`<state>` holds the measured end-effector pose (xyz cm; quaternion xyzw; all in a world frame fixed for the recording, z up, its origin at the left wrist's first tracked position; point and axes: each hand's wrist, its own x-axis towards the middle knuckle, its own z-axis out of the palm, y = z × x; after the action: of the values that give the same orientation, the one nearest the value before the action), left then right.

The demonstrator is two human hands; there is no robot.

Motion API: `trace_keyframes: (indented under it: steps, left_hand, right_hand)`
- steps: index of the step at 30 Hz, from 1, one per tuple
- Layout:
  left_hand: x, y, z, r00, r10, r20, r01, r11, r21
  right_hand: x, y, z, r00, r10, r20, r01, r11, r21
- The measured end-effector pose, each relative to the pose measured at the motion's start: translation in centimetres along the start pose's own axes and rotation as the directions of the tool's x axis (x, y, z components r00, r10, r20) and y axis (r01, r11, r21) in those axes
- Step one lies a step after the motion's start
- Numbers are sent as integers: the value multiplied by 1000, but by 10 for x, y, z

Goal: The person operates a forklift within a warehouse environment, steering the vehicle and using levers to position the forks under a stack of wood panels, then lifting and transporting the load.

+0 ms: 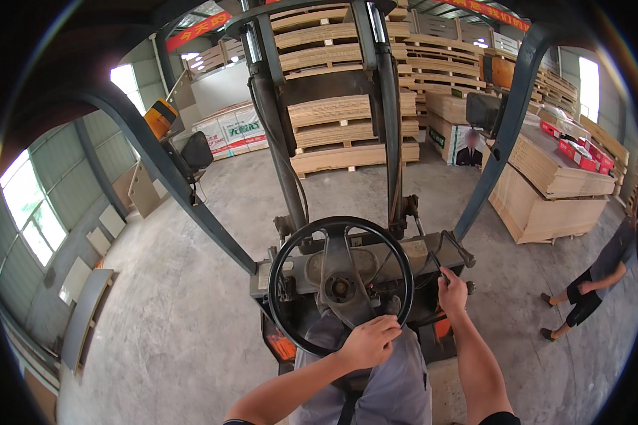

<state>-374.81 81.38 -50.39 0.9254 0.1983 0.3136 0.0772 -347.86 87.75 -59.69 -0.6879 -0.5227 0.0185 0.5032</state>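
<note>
I sit at the controls of a forklift, its black steering wheel (279,312) in front of my lap. My left hand (368,343) reaches across to the lower right of the rim, fingers curled over it. To the right of the wheel, my right hand (453,292) is closed around a slim dark control lever (443,275); the palm covers part of the lever. Beyond the dashboard stands the dark lifting mast (280,142), with a stack of wooden boards (354,157) visible between its uprights. The forks are not visible.
A person (606,265) in dark clothes stands on the concrete floor at the right. Behind them is a large board stack (546,205) with red boxes (587,154) on top. Wrapped panels (227,131) stand far left. A grey board (85,315) lies near the left wall.
</note>
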Motion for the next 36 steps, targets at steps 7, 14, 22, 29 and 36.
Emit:
trace_keyframes:
  steps: [7,14,22,29,36]
  left_hand:
    - [11,-35,-5,996,91,-20,-91,996,17]
    - [120,-117,-32,979,-197,51,179,954,242]
    - [76,-270,-159,756,-490,-433,619,752,228]
    - [-100,-238,-191,784,-413,-463,540,822,180]
    - [-71,-156,-96,982,-48,-181,52,998,18]
  right_hand:
    - [0,-16,25,999,44,-10,-44,999,-12]
    - [-4,-36,56,998,61,9,-61,996,-59]
    - [-8,-66,85,996,88,-11,-88,995,-38]
    - [-7,-85,112,991,117,-63,-122,989,-83]
    - [3,-97,137,993,89,-74,-95,992,-84]
